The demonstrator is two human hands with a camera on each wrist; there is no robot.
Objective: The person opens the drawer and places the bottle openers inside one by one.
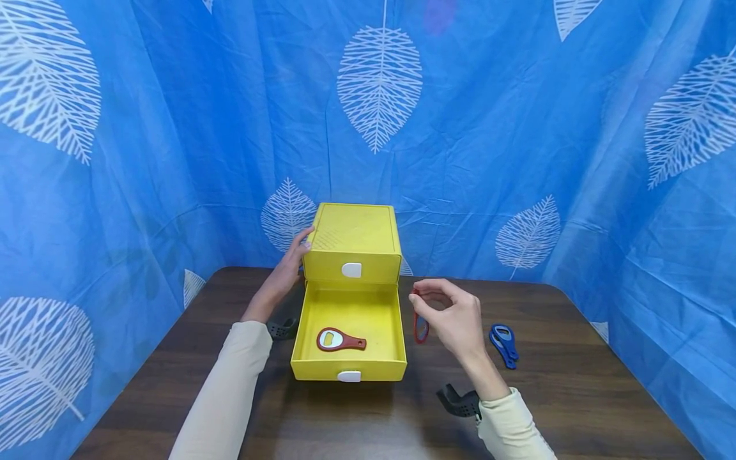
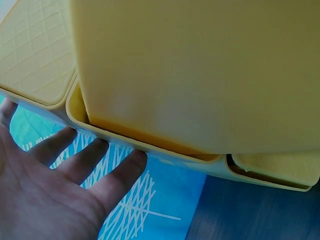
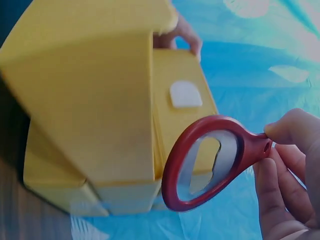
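At the far left, a blue curtain (image 1: 230, 128) printed with white leaves extends behind and around the dark wooden table (image 1: 552, 409). A pale left sleeve (image 1: 221, 390) leads to the left hand (image 1: 282, 276), positioned at the left side of the yellow box (image 1: 353, 230). In the left wrist view, its fingers are extended and apart, with fingertips at the edge of the box wall; nothing is gripped. The box has two levels. The upper drawer (image 1: 324, 267) is seated and carries a white pull tab (image 1: 351, 269). The lower drawer (image 1: 376, 372) is extended toward the person and carries a matching tab at its front. A red bottle opener (image 1: 352, 344) lies flat on the lower drawer's floor, near the front wall, round head to the left and handle to the right. Just right of the lower drawer, the right hand (image 1: 457, 313) holds a second red bottle opener (image 3: 231, 145) in the air. The grip is a pinch: thumb and fingers are clamped on the narrow handle end, beside its small hole. In the head view, the round head of this opener hangs downward. A dark wrist band (image 1: 458, 402) is located at the right sleeve (image 1: 512, 425). Farther right, two blue bottle openers (image 1: 508, 350) rest on the table, overlapping.
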